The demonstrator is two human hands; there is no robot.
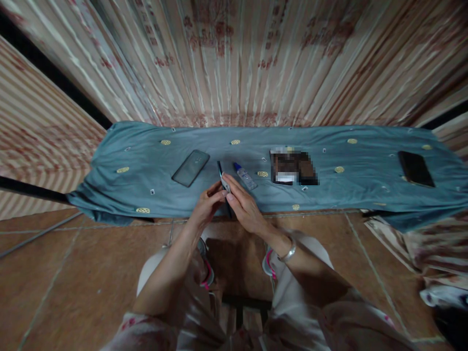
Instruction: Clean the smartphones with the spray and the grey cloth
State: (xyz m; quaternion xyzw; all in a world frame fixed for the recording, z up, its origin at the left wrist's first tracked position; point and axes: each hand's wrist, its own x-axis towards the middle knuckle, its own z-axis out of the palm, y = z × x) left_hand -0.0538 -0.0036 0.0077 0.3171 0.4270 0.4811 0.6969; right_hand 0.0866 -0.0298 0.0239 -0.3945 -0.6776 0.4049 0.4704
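Both hands meet at the near edge of the cloth [146, 161], fingers closed on a thin dark phone [221, 176] held edge-on; a small pale piece between the fingertips is too small to make out. The left hand [206, 207] pinches from below, the right hand [244, 207] from beside. Another phone [190, 167] lies left, a small bottle [245, 176] just right, a blurred dark item [294, 166] beyond, a third phone [416, 168] far right.

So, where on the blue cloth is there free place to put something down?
Bare cloth lies between the blurred dark item and the far-right phone, and between the cloth's left end and the left phone. The middle is crowded: left hand and right hand hold a thin dark device beside a small bottle.
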